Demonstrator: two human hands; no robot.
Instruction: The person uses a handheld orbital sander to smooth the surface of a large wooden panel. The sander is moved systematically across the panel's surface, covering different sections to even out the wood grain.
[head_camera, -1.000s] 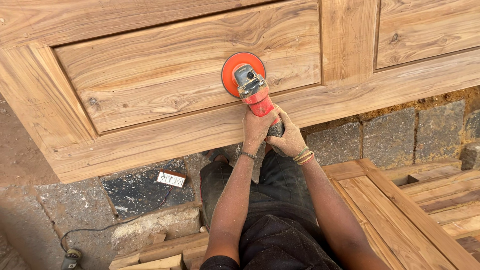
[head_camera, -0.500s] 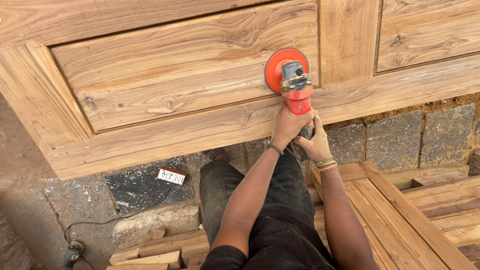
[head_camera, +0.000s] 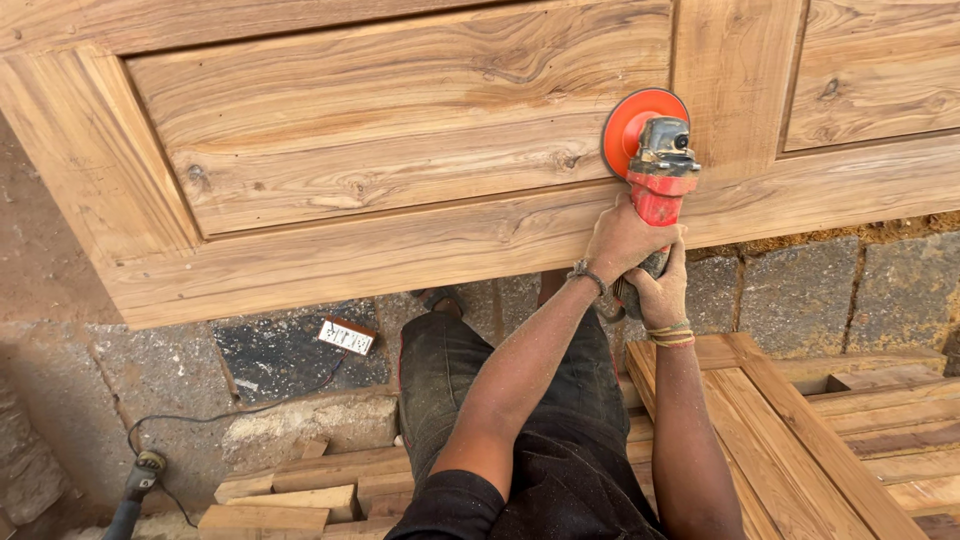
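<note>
We are holding a red sander (head_camera: 655, 170) against a wooden door (head_camera: 400, 170) that is lying across our lap line, its face turned up toward us. Our left hand (head_camera: 622, 240) is wrapping fully round the sander's red body just behind the head, fingers closed tight on it, so the push into the wood is coming from close to the disc. Our right hand (head_camera: 660, 292) is sitting lower, closed round the tail of the handle, steadying the tool and steering it (two hands are keeping a spinning tool from skating). The orange disc (head_camera: 632, 128) is lying flat at the right end of the recessed panel (head_camera: 400, 120), beside the upright stile (head_camera: 735, 85), and it seems to be touching the wood, though we cannot quite tell from this angle.

The door's bottom rail (head_camera: 450, 245) is overhanging a stone floor (head_camera: 800, 290), which is letting us stand close with our legs under the edge. More framed woodwork (head_camera: 800, 440) is stacked low at our right, offcuts (head_camera: 290, 495) are lying by our feet, and a cable (head_camera: 215, 418) is trailing to a second tool (head_camera: 135, 490) at the lower left.
</note>
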